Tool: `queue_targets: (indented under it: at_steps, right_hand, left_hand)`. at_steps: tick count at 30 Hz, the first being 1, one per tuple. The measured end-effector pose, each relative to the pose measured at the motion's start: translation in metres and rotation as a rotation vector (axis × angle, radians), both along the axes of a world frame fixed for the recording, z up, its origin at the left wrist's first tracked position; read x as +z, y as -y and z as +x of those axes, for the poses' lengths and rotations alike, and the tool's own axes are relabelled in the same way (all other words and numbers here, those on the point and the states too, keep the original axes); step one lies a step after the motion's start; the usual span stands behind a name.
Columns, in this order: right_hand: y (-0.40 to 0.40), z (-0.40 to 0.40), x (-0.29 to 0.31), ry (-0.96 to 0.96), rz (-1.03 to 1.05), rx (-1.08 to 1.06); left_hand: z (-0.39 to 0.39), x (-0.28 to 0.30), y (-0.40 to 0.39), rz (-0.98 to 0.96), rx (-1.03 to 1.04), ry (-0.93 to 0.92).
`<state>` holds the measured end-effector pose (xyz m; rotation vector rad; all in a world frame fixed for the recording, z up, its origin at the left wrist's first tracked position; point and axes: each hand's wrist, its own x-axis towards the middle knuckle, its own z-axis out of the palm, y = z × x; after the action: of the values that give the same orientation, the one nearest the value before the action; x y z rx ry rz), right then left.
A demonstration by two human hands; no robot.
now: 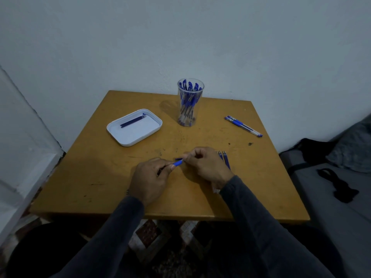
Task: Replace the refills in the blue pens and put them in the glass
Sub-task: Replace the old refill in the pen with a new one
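Observation:
Above the middle of the wooden table (100, 177), my left hand (149, 178) grips a blue pen (177, 163) by its barrel. My right hand (207, 166) pinches the pen's front end, where a thin dark piece sticks out. Behind my right hand, several refills (224, 157) lie on the table, partly hidden. At the back stands a clear glass (190, 102) holding several blue pens. Two blue pens (244, 126) lie at the right rear of the table.
A white tray (134, 127) with dark refills (132, 121) in it sits at the left rear. The wall is right behind the table. To the right is a grey bed or sofa with dark cloth (339, 185).

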<state>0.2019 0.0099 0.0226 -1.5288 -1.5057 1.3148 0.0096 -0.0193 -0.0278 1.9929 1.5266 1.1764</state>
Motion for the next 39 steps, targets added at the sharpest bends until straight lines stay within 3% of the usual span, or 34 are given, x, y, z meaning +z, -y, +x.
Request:
queue_targets:
  at_steps: [4,9,14,18,21,24,27,39]
  right_hand:
    - [-0.001,0.002,0.005,-0.148,-0.083,0.073]
    - [-0.001,-0.001,0.001,0.004,-0.05,-0.035]
    - [-0.001,0.002,0.0,-0.075,-0.014,0.024]
    - [0.001,0.0,0.006,-0.096,0.035,-0.1]
    - [0.003,0.0,0.01,0.156,0.175,-0.126]
    - [0.008,-0.009,0.01,0.505,0.27,0.007]
    - [0.011,-0.02,0.001,0.705,0.328,0.074]
    - [0.014,-0.026,0.001,0.71,0.256,0.086]
  left_hand:
    - [0.0,0.001,0.0,0.003,0.015,-0.012]
    - [0.0,0.002,0.001,-0.002,0.005,0.025]
    - [0.0,0.002,0.001,-0.003,0.012,0.018]
    - [0.002,0.004,0.002,-0.011,0.038,0.062]
    - [0.002,0.004,0.001,0.013,0.079,0.126]
    - [0.001,0.004,0.002,0.05,0.11,0.204]
    - [0.0,0.004,0.003,0.067,0.102,0.249]
    - [0.0,0.003,0.003,0.069,0.076,0.292]
